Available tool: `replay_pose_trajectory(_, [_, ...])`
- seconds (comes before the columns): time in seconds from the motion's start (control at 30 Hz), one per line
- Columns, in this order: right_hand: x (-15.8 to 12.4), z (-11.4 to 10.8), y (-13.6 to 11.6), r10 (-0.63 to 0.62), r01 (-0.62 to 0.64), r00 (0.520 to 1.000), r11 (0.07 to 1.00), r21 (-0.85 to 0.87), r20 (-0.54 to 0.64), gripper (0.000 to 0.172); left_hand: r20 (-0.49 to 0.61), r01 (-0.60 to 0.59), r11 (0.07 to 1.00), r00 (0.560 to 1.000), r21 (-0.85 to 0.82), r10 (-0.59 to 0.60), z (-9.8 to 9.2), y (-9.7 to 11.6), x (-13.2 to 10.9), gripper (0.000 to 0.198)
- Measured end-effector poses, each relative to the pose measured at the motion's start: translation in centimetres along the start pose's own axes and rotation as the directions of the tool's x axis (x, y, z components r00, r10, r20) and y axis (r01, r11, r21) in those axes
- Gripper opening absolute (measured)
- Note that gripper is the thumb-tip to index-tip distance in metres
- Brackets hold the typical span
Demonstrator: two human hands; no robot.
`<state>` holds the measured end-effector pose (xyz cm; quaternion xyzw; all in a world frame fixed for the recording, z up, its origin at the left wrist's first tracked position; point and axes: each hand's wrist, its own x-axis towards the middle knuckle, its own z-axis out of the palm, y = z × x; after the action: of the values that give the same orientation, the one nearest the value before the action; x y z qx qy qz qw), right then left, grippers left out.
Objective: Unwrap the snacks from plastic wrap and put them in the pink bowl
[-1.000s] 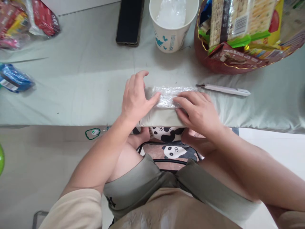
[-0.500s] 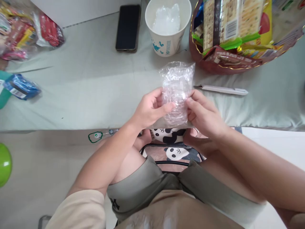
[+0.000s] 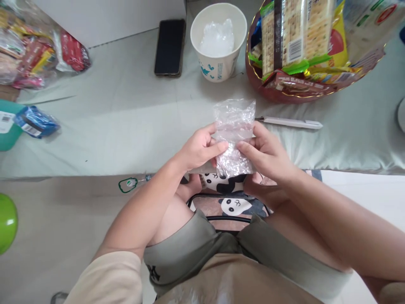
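Note:
A crinkled clear plastic bag (image 3: 234, 126) is held upright over the front edge of the cloth-covered table (image 3: 126, 126). My left hand (image 3: 202, 147) grips its left side, thumb across the front. On the right side my right hand (image 3: 264, 150) pinches it, thumb also on the front. Both hands are closed on the bag, and the fingers behind it are partly hidden. Beyond the bag stands a white paper cup (image 3: 218, 63) with crumpled clear plastic inside. A white-handled knife or cutter (image 3: 291, 123) lies right of the bag.
A dark phone (image 3: 170, 47) lies left of the cup. At the back right is a red gold-rimmed basket (image 3: 268, 90) of packaged snacks. Bagged snacks (image 3: 34, 55), a blue packet (image 3: 37, 122) and a teal object (image 3: 8, 137) are at the left. A green round object (image 3: 6, 223) is lower left.
The bag sits slightly lower, and its top part looks flatter. My right thumb has moved inward across its front. The camera view has shifted a little.

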<state>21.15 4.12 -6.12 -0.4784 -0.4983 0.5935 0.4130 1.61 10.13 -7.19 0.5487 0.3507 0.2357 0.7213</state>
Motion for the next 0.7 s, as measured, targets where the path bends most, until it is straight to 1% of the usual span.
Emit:
replay_pose_trajectory(0.1, [0.1, -0.1, 0.4, -0.096, 0.093, 0.995, 0.993, -0.078, -0.032, 0.017, -0.037, -0.042, 0.999, 0.998, 0.016, 0.043, -0.2, -0.1, 0.1, 0.035])
replay_pose_trajectory(0.2, [0.1, -0.3, 0.5, -0.175, 0.165, 0.983, 0.976, -0.143, -0.063, 0.010, -0.022, -0.076, 0.997, 0.997, -0.014, 0.076, -0.3, 0.1, 0.2, 0.033])
replay_pose_trajectory(0.27, [0.0, -0.5, 0.5, -0.187, 0.177, 0.981, 0.971, -0.160, -0.048, 0.009, -0.006, -0.062, 0.997, 0.998, -0.046, 0.062, -0.3, 0.4, 0.2, 0.029])
replay_pose_trajectory(0.33, [-0.1, -0.7, 0.5, -0.170, 0.163, 0.985, 0.970, -0.180, -0.021, 0.014, 0.019, -0.054, 0.996, 0.998, -0.066, 0.055, -0.3, 0.8, 0.0, 0.022])
replay_pose_trajectory(0.4, [-0.1, -0.8, 0.6, -0.164, 0.153, 0.986, 0.961, -0.230, -0.026, 0.020, 0.032, -0.080, 0.996, 0.996, -0.050, 0.081, -0.2, 1.0, -0.1, 0.017])
replay_pose_trajectory(0.43, [-0.1, -0.9, 0.7, -0.189, 0.171, 0.981, 0.948, -0.269, -0.042, 0.022, 0.025, -0.105, 0.994, 0.994, -0.020, 0.106, -0.3, 1.0, -0.1, 0.015])
replay_pose_trajectory(0.5, [0.0, -1.0, 0.8, -0.303, 0.258, 0.950, 0.892, -0.371, -0.068, 0.025, -0.013, -0.167, 0.984, 0.986, 0.062, 0.168, -0.3, 0.9, 0.0, 0.013])
replay_pose_trajectory(0.57, [0.1, -1.2, 0.9, -0.423, 0.355, 0.905, 0.810, -0.468, -0.045, 0.027, -0.038, -0.216, 0.966, 0.974, 0.142, 0.223, -0.4, 0.8, 0.2, 0.013])
replay_pose_trajectory(0.6, [0.1, -1.3, 1.0, -0.458, 0.385, 0.888, 0.777, -0.497, -0.028, 0.026, -0.039, -0.230, 0.958, 0.970, 0.169, 0.240, -0.4, 0.7, 0.3, 0.014])
replay_pose_trajectory(0.63, [0.1, -1.5, 1.0, -0.471, 0.396, 0.882, 0.760, -0.515, -0.017, 0.024, -0.041, -0.236, 0.954, 0.968, 0.187, 0.247, -0.5, 0.6, 0.4, 0.015])
replay_pose_trajectory(0.7, [0.2, -1.7, 1.1, -0.446, 0.369, 0.895, 0.765, -0.528, -0.021, 0.022, -0.049, -0.212, 0.957, 0.973, 0.199, 0.226, -0.5, 0.5, 0.4, 0.015])
